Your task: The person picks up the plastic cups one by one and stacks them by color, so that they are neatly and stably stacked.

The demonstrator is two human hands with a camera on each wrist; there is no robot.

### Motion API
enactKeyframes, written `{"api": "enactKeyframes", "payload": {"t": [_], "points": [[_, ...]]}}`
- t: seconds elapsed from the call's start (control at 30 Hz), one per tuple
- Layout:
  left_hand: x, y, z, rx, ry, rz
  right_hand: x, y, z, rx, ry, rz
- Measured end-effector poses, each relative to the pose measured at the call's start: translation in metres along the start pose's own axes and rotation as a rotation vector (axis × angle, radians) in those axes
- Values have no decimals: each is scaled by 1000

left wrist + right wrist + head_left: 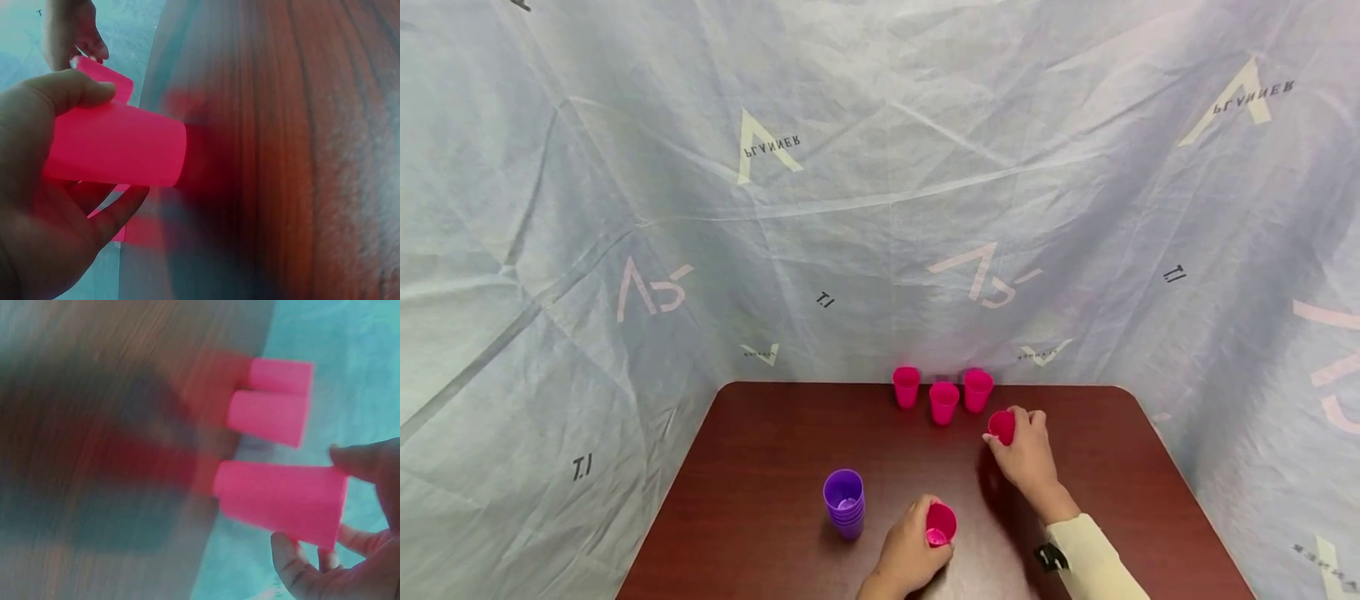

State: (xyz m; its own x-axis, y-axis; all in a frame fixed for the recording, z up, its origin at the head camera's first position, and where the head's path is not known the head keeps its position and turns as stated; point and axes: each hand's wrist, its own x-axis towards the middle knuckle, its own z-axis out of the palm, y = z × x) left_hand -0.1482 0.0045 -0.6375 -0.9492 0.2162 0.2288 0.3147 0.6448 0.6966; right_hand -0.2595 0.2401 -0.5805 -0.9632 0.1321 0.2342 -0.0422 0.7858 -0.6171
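My left hand [910, 546] grips a pink cup [125, 144] by its sides near the front of the table, its mouth up. Thumb and fingers of that hand lie on opposite sides of the cup, its base close over the wood. Farther back and to the right, my right hand [1026, 450] holds another pink cup [281, 497] near its rim, thumb on one side and fingers on the other. Beyond it, three more pink cups [943, 403] stand upright near the back edge, set close together. Left of my left hand, a stack of purple cups [845, 504] stands mouth up.
The dark red-brown wooden table [760, 450] has rounded back corners. A grey-white printed cloth [865, 250] hangs behind it and along both sides, right up to the back edge. A dark strap [1049, 557] sits at the right sleeve's cuff.
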Motion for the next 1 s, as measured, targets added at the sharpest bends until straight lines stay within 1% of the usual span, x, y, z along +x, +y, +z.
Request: {"api": "enactKeyframes", "payload": {"t": [0.07, 0.13, 0.23, 0.3, 0.4, 0.47, 0.57, 0.7, 0.83, 0.93, 1.0], "points": [[1, 0, -2, -6, -6, -12, -10, -9, -4, 22, -4, 13], [2, 1, -4, -24, -17, -30, -19, -16, -5, 66, -1, 8], [3, 1, -7, -61, -40, -67, -31, -23, -2, 180, 4, -24], [3, 1, -8, -69, -49, -81, -39, -27, 1, 272, 6, -50], [3, 1, -8, -62, -62, -89, -51, -31, 5, 385, -9, -70], [3, 0, -8, -60, -70, -90, -58, -35, 8, 428, -19, -79], [4, -1, -9, -65, -79, -93, -65, -38, 13, 445, -41, -108], [5, -1, -10, -99, -88, -97, -72, -37, 20, 435, -62, -158], [4, -2, -11, -131, -99, -96, -79, -36, 25, 480, -114, -190], [3, -4, -9, -132, -97, -88, -85, -36, 28, 513, -165, -229], [3, -5, -7, -129, -86, -73, -89, -36, 31, 515, -189, -270]]}}
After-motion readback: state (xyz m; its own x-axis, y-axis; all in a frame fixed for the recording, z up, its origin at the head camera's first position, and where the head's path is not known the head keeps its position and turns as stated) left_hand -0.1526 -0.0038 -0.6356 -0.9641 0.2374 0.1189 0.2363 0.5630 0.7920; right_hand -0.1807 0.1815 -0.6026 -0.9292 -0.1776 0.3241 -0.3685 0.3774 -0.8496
